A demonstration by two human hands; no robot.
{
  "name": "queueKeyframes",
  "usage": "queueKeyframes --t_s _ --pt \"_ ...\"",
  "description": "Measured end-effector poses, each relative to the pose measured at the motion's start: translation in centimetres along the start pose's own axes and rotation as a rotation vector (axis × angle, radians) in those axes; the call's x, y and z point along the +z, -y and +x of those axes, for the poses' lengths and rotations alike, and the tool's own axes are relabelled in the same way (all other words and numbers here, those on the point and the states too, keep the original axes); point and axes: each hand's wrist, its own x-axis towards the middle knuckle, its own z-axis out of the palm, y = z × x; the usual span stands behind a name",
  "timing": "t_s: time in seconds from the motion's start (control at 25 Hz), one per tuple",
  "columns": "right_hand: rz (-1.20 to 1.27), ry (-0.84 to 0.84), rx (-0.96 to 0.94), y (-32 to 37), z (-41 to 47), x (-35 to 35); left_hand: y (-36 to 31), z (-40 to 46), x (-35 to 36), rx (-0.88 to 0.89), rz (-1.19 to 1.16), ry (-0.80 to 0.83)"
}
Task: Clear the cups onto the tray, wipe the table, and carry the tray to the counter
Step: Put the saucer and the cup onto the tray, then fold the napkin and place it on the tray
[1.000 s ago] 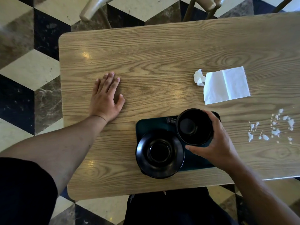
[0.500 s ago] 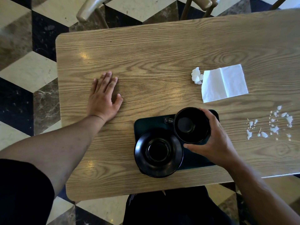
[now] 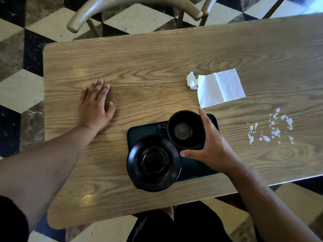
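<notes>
A black cup (image 3: 185, 130) stands upright on the dark green tray (image 3: 139, 131) near the table's front edge, its handle pointing left. A black saucer (image 3: 153, 163) lies on the tray's front left corner and overhangs it. My right hand (image 3: 211, 145) curves around the cup's right side with fingers spread; the index finger lies along the rim and the thumb sits just below the cup, apart from it. My left hand (image 3: 95, 107) rests flat on the wooden table (image 3: 157, 58), left of the tray, holding nothing.
A flat white napkin (image 3: 220, 87) and a crumpled tissue ball (image 3: 191, 80) lie behind the tray. White crumbs and scraps (image 3: 272, 128) are scattered at the right. A wooden chair (image 3: 132, 7) stands beyond the table's far edge on a chequered floor.
The cup has come down onto the tray's back right part. My right hand's fingers have straightened and loosened from around it. The left hand has stayed flat on the table.
</notes>
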Motion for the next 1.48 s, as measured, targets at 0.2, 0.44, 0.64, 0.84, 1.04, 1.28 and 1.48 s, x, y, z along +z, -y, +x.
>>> queueKeyframes --t_s 0.2,0.44,0.64,0.84,1.04,1.28,1.48 --pt "0.0 -0.004 -0.018 -0.4 -1.1 -1.2 -1.5 0.8 -0.9 -0.051 0.084 0.046" --pt "0.176 -0.485 0.082 -3.0 -1.0 -4.6 -9.6 3.2 -0.4 0.128 -0.042 0.093" --pt "0.063 -0.641 0.187 -6.3 2.1 -8.0 -12.6 4.4 3.0 0.161 0.002 0.115" --pt "0.001 -0.594 0.177 -7.4 6.3 -8.2 -12.4 4.5 3.7 0.138 0.001 0.106" --pt "-0.056 -0.642 0.203 -6.2 9.5 -7.1 -12.3 4.5 3.6 0.162 0.019 0.075" --pt "-0.089 -0.645 0.222 -6.7 10.6 -6.7 -12.3 4.6 3.6 0.17 0.037 0.077" --pt "-0.051 -0.655 0.212 -6.8 11.0 -6.9 -12.2 4.5 3.6 0.173 0.033 0.08"
